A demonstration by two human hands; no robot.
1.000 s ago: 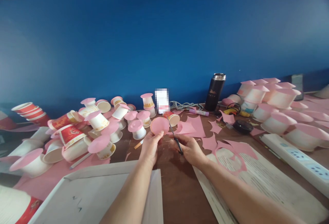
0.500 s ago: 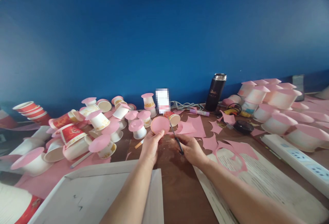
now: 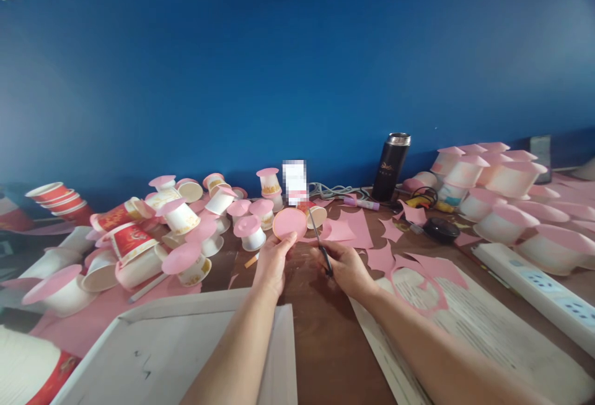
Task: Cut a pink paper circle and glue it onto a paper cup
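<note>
- Far left, a leaning stack of red paper cups with white rims [image 3: 69, 205] stands beyond a jumble of white and red paper cups, many fixed to flat pink paper discs.
- Near left, a shallow white cardboard tray [image 3: 195, 346] lies partly under the forearm; that arm does best held clear of its edge.
- The left hand [image 3: 273, 262] grips a round pink paper disc with a tan-edged rim [image 3: 289, 222], thumb pressed on its lower face; fingers behind are hidden. The disc is raised at centre, facing the wearer. I cannot tell whether a cup backs it. A light pinch should avoid creasing it, and turning the disc should give a smoother curve than swinging the blades.
- Just right of the disc, the right hand [image 3: 346, 268] is closed around the black handles of metal scissors [image 3: 328, 263]. Blades point up beside the disc's right edge; contact is unclear. Short snips hugging the rim, with the left thumb clear, seem wisest.
- Behind the blades, a red-and-white paper cup on its side [image 3: 318, 217] could confuse the cutting line.
- Farther right, pink paper offcuts [image 3: 380, 257] lie apart from the blades.
</note>
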